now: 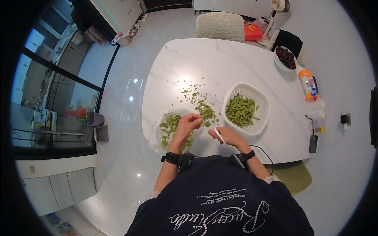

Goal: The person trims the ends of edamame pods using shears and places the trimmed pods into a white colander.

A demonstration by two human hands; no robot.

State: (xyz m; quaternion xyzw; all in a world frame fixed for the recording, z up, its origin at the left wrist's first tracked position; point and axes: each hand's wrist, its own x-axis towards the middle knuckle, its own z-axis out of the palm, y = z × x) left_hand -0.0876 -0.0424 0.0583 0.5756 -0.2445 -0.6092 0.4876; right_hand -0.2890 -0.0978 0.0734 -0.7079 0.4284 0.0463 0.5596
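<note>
My left hand is closed in a pinch on a green bean pod, mostly hidden by the fingertips. My right hand grips white-handled scissors, with the blades toward that pod. Just beyond both hands, a heap of small green trimmings lies scattered on the white table. A clear plastic bag holding more green pods lies open beneath and beside my left forearm. To the right, a white ribbed basket contains many pods.
The marbled white table has rounded edges. At its far right stand a bowl of dark round fruit and an orange-and-white packet. A black cable runs beside my right wrist. A cream chair stands beyond the table; another person is at far left.
</note>
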